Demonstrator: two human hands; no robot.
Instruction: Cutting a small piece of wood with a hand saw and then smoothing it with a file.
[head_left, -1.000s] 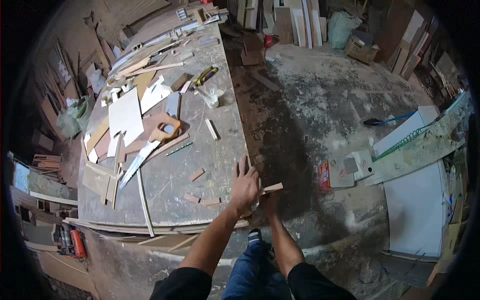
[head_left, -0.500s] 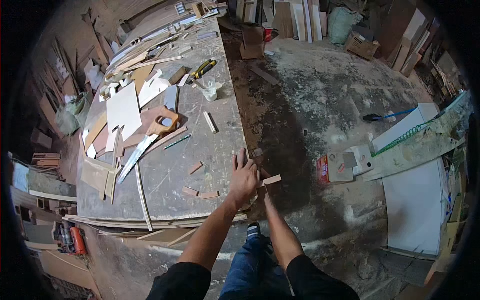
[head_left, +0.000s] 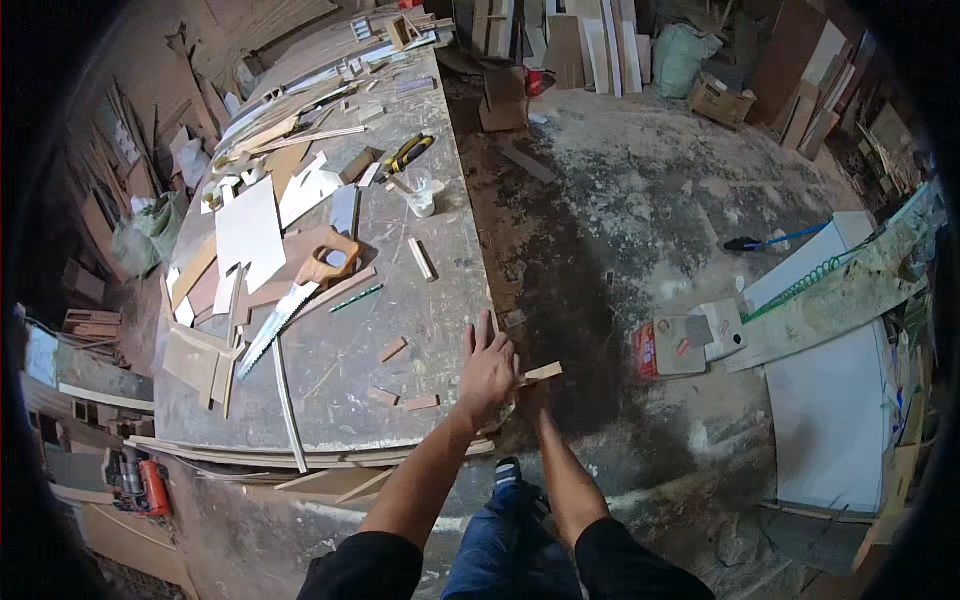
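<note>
Left hand [head_left: 489, 378] outstretched, palm down on the scuffed tabletop [head_left: 335, 410]; a pale, square-ended wooden strip [head_left: 544, 373] juts just right of it; right hand [head_left: 534, 398] below the strip, its grip hidden, cannot tell.

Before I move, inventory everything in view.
workbench: one, grey, left
handsaw: one, orange handle, on workbench
pencil: one, green, right of handsaw
pliers: one, yellow-black, beyond cup
cup: one, clear, near workbench's right edge
blocks: three, reddish, workbench's near end
sheets: several, white, workbench's left side
sacks: two, greenish, top right and left
cardboard box: one, brown, top right
hose: one, green, right
wood scraps: many, mixed, throughout
wood strip: one, pale, by hands
left hand: one, bare, workbench's right edge
right hand: one, bare, by wood strip
</note>
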